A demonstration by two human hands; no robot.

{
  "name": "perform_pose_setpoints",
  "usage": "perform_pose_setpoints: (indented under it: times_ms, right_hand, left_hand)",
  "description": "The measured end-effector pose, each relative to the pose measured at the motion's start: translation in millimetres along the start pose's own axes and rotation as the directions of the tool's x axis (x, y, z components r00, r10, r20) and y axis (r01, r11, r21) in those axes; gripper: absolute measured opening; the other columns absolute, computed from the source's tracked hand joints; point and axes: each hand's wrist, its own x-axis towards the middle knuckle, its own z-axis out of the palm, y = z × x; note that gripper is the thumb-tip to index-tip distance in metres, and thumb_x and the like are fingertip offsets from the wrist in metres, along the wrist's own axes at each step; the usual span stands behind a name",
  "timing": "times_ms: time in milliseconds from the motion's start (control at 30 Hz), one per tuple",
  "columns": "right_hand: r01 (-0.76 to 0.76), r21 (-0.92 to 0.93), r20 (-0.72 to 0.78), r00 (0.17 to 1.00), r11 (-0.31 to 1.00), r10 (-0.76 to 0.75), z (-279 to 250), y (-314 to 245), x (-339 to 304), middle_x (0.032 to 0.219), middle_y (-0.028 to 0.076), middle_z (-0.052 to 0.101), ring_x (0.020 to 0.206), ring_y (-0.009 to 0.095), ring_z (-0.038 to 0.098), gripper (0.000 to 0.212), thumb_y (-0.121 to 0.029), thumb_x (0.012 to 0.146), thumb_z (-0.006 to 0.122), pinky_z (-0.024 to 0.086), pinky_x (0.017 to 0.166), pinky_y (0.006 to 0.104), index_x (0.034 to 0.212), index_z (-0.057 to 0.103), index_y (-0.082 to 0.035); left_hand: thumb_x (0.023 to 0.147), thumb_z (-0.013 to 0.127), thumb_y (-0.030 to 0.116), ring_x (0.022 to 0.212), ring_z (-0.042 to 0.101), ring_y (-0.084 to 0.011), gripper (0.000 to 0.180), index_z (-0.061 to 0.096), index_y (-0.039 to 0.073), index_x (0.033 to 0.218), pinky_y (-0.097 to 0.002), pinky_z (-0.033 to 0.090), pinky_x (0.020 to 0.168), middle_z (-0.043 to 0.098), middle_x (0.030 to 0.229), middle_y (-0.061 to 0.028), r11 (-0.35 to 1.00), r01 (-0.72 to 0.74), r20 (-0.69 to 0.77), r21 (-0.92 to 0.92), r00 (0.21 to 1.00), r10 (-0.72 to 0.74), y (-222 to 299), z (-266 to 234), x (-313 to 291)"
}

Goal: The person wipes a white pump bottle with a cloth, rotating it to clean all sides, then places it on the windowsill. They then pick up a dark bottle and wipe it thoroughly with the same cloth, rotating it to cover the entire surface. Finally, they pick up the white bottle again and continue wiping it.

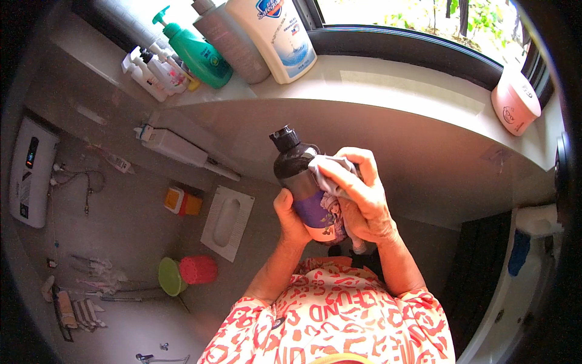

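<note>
— Bathroom sill (388,76) ran across the upper frame; where was the dark bottle (301,185)?

— At centre. My left hand (290,219) wrapped it firmly, my right hand (362,197) pressed a grey cloth (332,176) on it. I judged steady holding best.

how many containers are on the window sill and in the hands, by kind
Green pump bottle: 1
Grey bottle: 1
Large white bottle: 1
Small white spray bottles: 2, perhaps more
Pink tub: 1
Dark bottle, gripped by left hand, right hand pressing a grey cloth on it: 1
Total: 7
</note>
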Motion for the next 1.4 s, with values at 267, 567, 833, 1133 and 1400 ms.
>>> perform_pose_setpoints:
  times_ms: [267, 567, 833, 1133, 1400]
  right_hand:
    - [-0.062, 0.050, -0.034, 0.997, 0.997, 0.064, 2, 15, -1, 0.111, 0.019, 0.047, 0.102, 0.034, 0.049, 0.058, 0.013, 0.068, 0.046, 0.041, 0.090, 0.0375, 0.122, 0.052, -0.006]
    - [0.044, -0.046, 0.086, 0.995, 0.998, -0.040, -6, 3, -9, 0.111, 0.017, 0.047, 0.101, 0.033, 0.048, 0.058, 0.006, 0.063, 0.057, 0.043, 0.087, 0.0390, 0.118, 0.059, -0.013]
    - [-0.050, 0.011, -0.043, 0.998, 0.999, 0.050, 3, 8, -9, 0.111, 0.016, 0.043, 0.103, 0.031, 0.049, 0.055, 0.012, 0.070, 0.050, 0.043, 0.088, 0.0364, 0.118, 0.059, -0.012]
    - [0.041, 0.029, 0.207, 0.977, 0.999, -0.046, -9, -8, -26, 0.110, 0.015, 0.045, 0.099, 0.032, 0.048, 0.060, 0.011, 0.064, 0.057, 0.044, 0.084, 0.0380, 0.116, 0.061, -0.019]
    - [-0.008, 0.069, 0.166, 0.986, 0.998, -0.003, -10, 2, -15, 0.112, 0.016, 0.042, 0.107, 0.034, 0.046, 0.072, 0.011, 0.053, 0.060, 0.044, 0.089, 0.0389, 0.118, 0.059, -0.018]
  left_hand:
    - [0.074, 0.056, 0.059, 0.096, 0.058, -0.0223, 0.070, 0.049, 0.005, 0.118, -0.0373, 0.049, 0.084, 0.058, 0.108, -0.0111, 1.000, -0.026, -0.066, 0.005, 0.998, 0.026, 4, -3, 5]
    - [0.079, 0.053, 0.060, 0.093, 0.060, -0.0191, 0.065, 0.051, 0.007, 0.116, -0.0350, 0.052, 0.079, 0.059, 0.105, -0.0084, 0.999, 0.045, -0.143, 0.022, 0.989, -0.042, 1, -4, 4]
    - [0.080, 0.060, 0.049, 0.096, 0.058, -0.0161, 0.059, 0.049, 0.003, 0.115, -0.0323, 0.050, 0.081, 0.058, 0.103, -0.0084, 0.996, -0.023, -0.016, 0.084, 1.000, 0.025, -5, 6, -1]
    - [0.075, 0.053, 0.066, 0.085, 0.062, -0.0219, 0.082, 0.046, -0.004, 0.117, -0.0347, 0.053, 0.074, 0.059, 0.100, -0.0142, 0.993, 0.109, -0.028, 0.055, 0.994, -0.107, 4, -13, 3]
    - [0.076, 0.056, 0.062, 0.088, 0.062, -0.0233, 0.078, 0.044, -0.002, 0.120, -0.0363, 0.053, 0.077, 0.058, 0.105, -0.0152, 0.991, 0.129, 0.046, -0.035, 0.991, -0.127, 3, -10, -2]
